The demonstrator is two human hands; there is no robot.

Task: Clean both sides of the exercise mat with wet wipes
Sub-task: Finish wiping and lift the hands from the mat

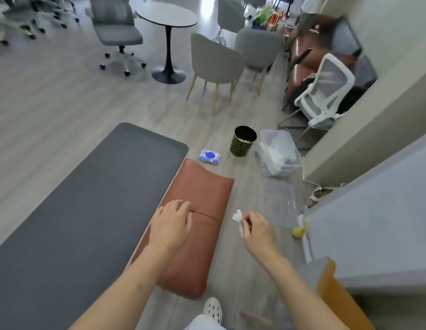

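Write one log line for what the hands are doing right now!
left hand: open, over brown cushion | right hand: pinches white wipe | grey mat: flat on floor | wipes pack: beside black bin

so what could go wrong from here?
1. The right hand only pinches the small wet wipe; it may be too little for the whole exercise mat.
2. The wipe pack lies beyond the brown cushion, an awkward reach for refills.

— Where does the mat (88, 198) lie?
— On the floor (52, 96), with the cushion (195, 225) just beside it on the right.
— And the wipes pack (209, 157)?
— Beyond the cushion; the bin (243, 141) stands right of it.
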